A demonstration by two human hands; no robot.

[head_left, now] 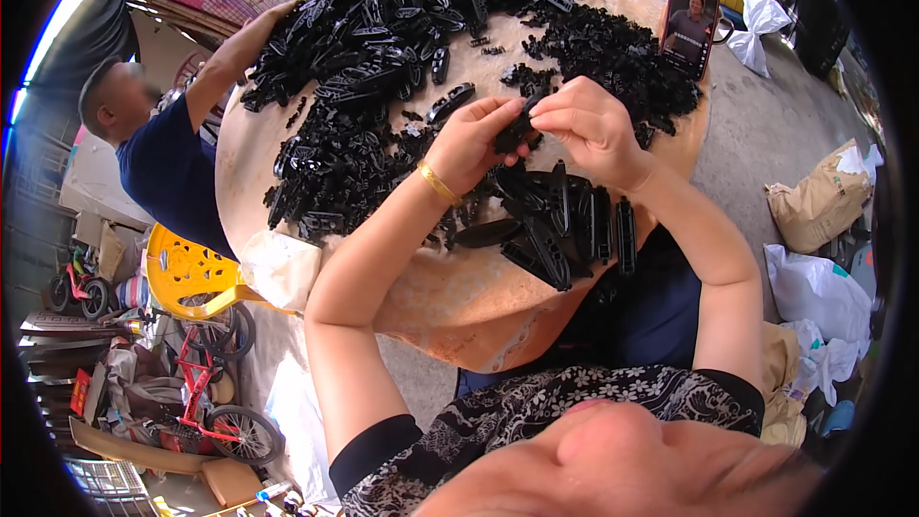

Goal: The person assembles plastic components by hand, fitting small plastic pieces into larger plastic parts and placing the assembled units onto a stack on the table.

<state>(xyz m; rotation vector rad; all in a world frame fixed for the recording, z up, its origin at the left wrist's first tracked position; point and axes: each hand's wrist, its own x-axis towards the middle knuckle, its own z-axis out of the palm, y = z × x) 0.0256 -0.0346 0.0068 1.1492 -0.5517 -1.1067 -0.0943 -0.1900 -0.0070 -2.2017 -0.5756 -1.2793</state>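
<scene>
Above the table's near half, my left hand (pixel 471 141) is closed around a small black plastic piece (pixel 507 140), partly hidden by the fingers. My right hand (pixel 595 132) meets it there, thumb and fingertips pinched together at the piece's upper end. Whether the right fingertips grip a separate small part, I cannot make out. Just below the hands lies a loose group of long black plastic pieces (pixel 550 244), some slotted, some smooth and oval. Beyond the hands, small black parts (pixel 598 48) are heaped, and a larger heap of glossy oval black pieces (pixel 373 29) covers the far left.
The round tan table (pixel 440 297) carries everything. A phone (pixel 689 24) stands upright at its far right edge. Across the left side a person (pixel 163 144) reaches toward the heap. A yellow chair (pixel 187 273), white bag (pixel 280 268), red bicycle (pixel 196 383) and brown sack (pixel 818 196) surround the table.
</scene>
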